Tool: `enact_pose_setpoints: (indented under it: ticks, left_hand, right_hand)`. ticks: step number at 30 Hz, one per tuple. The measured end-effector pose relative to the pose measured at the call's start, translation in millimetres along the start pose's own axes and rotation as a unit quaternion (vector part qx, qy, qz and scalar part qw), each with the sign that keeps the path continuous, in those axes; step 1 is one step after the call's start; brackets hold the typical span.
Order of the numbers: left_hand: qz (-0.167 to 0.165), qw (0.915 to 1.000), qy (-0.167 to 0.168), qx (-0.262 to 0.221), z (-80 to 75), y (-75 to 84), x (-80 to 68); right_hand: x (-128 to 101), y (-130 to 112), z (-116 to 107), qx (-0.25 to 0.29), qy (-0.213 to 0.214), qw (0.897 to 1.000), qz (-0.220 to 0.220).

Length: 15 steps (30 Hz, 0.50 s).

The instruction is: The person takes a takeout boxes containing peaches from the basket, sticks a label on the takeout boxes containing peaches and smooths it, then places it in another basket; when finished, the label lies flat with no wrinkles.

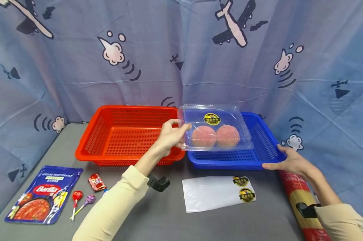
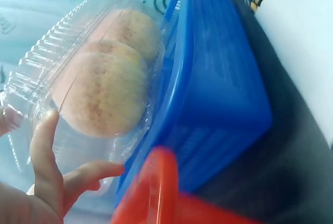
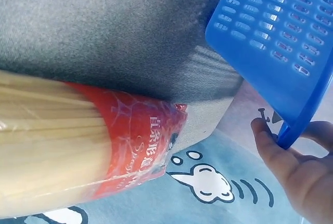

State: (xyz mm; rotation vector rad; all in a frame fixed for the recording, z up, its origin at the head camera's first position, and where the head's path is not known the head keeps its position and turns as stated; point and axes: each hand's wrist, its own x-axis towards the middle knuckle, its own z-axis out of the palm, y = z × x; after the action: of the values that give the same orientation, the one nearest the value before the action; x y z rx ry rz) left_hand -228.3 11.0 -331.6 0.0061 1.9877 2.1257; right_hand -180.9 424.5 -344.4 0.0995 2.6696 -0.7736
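Left hand [image 1: 170, 135] pinches the left edge of the clear plastic clamshell box of two peaches [image 1: 214, 129], holding it above the blue perforated plastic basket [image 1: 261, 147]. Right hand [image 1: 291, 162] grips that basket's right rim, apparently steadying it.

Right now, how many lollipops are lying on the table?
2. A red lollipop and a purple lollipop lie side by side at the front left, between the Barilla pouch and a red candy. None seem hidden.
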Motion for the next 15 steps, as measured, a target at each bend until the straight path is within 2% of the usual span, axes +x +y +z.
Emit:
enact_pose_setpoints:
  ticks: [3,8,11,15]
  left_hand:
    - [0.001,0.9999,0.006,0.013,18.4,-1.4,6.9]
    - [-0.011,0.9965,0.030,0.077,43.9,-8.3,12.3]
    - [-0.015,0.9928,0.041,0.111,56.2,-15.3,15.3]
    - [-0.013,0.9871,0.032,0.156,67.1,-24.6,17.4]
  right_hand:
    - [0,0,0,-0.001,0.003,1.000,0.000]
    - [0,0,1,0.005,0.007,1.000,-0.006]
    - [0,0,2,0.006,0.008,1.000,-0.006]
    - [-1,0,1,0.003,0.005,1.000,-0.004]
